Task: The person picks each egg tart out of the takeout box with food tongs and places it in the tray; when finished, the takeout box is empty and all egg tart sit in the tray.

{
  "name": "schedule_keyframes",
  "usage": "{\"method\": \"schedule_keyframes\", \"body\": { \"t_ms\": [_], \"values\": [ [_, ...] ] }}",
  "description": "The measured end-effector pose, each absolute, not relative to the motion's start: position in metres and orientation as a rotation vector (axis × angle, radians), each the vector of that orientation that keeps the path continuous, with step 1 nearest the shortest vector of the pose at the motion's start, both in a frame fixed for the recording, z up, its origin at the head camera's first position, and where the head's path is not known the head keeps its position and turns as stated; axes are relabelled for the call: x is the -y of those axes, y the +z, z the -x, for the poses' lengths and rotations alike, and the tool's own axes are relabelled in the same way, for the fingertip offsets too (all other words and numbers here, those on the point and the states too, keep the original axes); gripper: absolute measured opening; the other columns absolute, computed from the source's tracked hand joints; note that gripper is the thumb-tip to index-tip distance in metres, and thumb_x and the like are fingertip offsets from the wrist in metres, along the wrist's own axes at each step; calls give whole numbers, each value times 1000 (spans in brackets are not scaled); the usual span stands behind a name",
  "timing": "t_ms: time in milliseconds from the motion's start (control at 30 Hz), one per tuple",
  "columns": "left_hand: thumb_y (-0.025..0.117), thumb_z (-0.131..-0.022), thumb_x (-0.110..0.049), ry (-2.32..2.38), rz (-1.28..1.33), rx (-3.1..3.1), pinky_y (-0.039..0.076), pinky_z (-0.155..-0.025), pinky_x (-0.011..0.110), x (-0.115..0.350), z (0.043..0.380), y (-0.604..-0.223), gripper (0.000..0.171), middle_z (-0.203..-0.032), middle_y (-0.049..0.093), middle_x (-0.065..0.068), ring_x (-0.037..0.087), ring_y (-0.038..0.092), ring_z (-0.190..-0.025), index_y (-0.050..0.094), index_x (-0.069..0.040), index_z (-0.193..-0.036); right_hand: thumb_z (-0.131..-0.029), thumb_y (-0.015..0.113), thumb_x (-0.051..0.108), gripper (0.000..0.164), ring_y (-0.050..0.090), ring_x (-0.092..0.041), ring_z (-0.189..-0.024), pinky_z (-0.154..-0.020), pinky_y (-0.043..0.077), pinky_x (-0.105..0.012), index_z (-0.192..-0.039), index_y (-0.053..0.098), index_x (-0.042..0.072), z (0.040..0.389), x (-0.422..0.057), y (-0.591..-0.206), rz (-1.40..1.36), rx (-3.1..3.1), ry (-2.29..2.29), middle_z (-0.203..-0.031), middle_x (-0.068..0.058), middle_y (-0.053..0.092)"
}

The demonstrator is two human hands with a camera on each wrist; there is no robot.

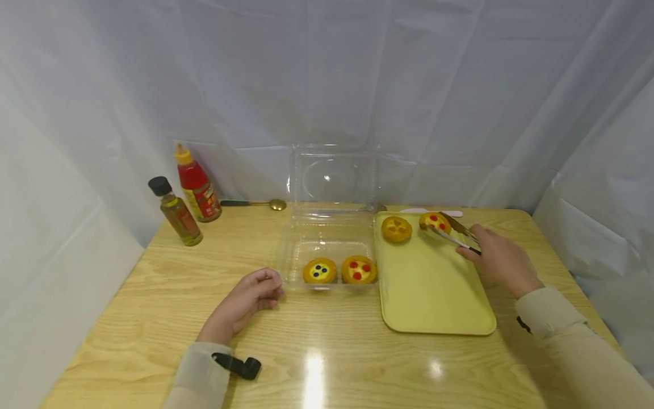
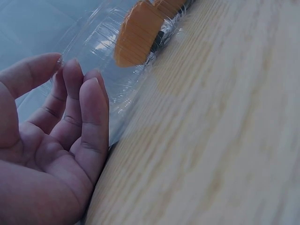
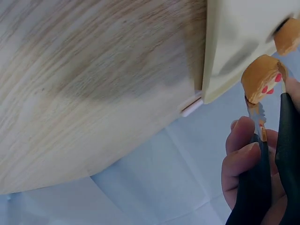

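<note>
My right hand [image 1: 503, 258] grips tongs [image 3: 255, 187] with dark handles and metal tips. Between the tips is a tart [image 3: 259, 77] with red dots, raised over the far right of the yellow tray [image 1: 434, 307]. Another tart [image 1: 396, 229], with brownish pieces on top, sits at the tray's far left. My left hand [image 1: 250, 298] is at the near left corner of an open clear plastic container [image 1: 296, 250], thumb and fingertips pinching its rim. Inside, along the front, lie a blue-dotted tart [image 1: 319, 271] and a red-dotted tart [image 1: 359, 270].
At the back left stand a red sauce bottle [image 1: 198, 190] with a yellow cap and a dark-capped oil bottle [image 1: 181, 218]. A gold spoon [image 1: 277, 204] lies near them. Behind the tray is a pale pink utensil [image 1: 449, 213]. White curtains enclose the wooden table [image 1: 286, 352].
</note>
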State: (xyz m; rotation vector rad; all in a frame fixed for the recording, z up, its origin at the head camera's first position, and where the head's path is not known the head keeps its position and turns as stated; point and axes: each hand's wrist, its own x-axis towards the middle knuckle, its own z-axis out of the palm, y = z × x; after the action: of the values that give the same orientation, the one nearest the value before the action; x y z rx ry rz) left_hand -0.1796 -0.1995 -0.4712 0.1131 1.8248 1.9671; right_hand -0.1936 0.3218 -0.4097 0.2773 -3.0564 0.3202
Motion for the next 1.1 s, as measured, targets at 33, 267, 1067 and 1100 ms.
{"method": "schedule_keyframes", "body": {
  "t_ms": [33, 267, 1067, 1100],
  "values": [
    [59, -101, -23, 1967, -114, -1826, 53, -79, 32, 200, 180, -471, 14, -96, 60, 7, 21, 59, -92, 58, -10, -102, -98, 61, 41, 49, 56, -23, -59, -47, 42, -36, -120, 46, 0, 194, -322, -410, -277, 3065, 322, -107, -26, 61],
    [59, -101, -23, 1971, -124, -1822, 53, -79, 31, 200, 180, -472, 14, -96, 60, 7, 21, 59, -92, 58, -10, -102, -98, 61, 41, 59, 65, -40, -82, -54, 51, -44, -133, 43, -3, 194, -322, -413, -266, 3120, 308, -126, -34, 55],
    [59, -101, -23, 1973, -114, -1826, 52, -79, 32, 200, 179, -470, 13, -97, 60, 8, 22, 59, -93, 59, -10, -101, -94, 42, 70, 93, 53, -56, -108, -78, 44, -67, -148, 30, -5, 190, -315, -402, -127, 3139, 410, -139, -37, 41],
    [59, -101, -23, 1974, -114, -1825, 52, -79, 32, 199, 179, -470, 13, -97, 60, 8, 22, 60, -93, 59, -11, -101, -94, 41, 70, 93, 52, -57, -110, -80, 43, -68, -149, 29, -5, 189, -314, -401, -133, 3135, 410, -140, -37, 40]
  ]
}}
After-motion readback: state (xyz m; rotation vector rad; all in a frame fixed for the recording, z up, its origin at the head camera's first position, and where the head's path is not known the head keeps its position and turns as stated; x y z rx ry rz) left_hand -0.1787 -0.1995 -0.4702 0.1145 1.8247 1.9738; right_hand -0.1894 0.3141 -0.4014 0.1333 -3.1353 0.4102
